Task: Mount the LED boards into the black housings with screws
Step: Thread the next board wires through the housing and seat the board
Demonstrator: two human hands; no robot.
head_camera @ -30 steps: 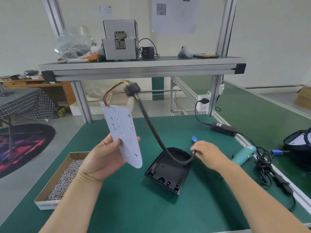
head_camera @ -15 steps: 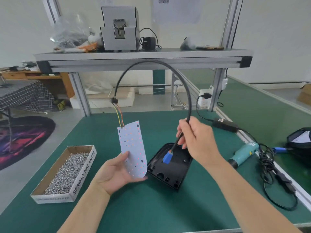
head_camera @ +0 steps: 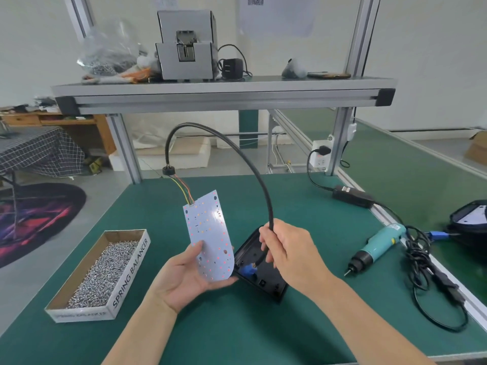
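A green work table point(head_camera: 237, 327) seen from above, from the wearer's own viewpoint. At far left sits an open cardboard box point(head_camera: 130, 272) filled with small silver screws point(head_camera: 102, 272), its side printed "SPRING BALANCER". Right of it, the left hand point(head_camera: 184, 280) is raised palm up and grasps the lower end of a white LED board point(head_camera: 208, 238), thumb on its face and fingers curled beneath; the board stands nearly upright, tilted slightly left, above the table. Coloured wires point(head_camera: 184, 192) run from the board's top edge into a black cable point(head_camera: 253, 167), which arches high and comes down to the right. The right hand point(head_camera: 292, 254) pinches this cable near its lower end. Just below that hand, a blue connector point(head_camera: 247, 271) at the cable's tip hangs inside the black housing point(head_camera: 268, 284), which lies open side up on the table, just beside the board's lower edge; whether the connector touches the housing cannot be told. Farther right lie a teal electric screwdriver point(head_camera: 379, 246) with its coiled cord, and a black power adapter point(head_camera: 353, 197) behind it. At the far right edge rests another black housing point(head_camera: 471, 227), partly out of view.
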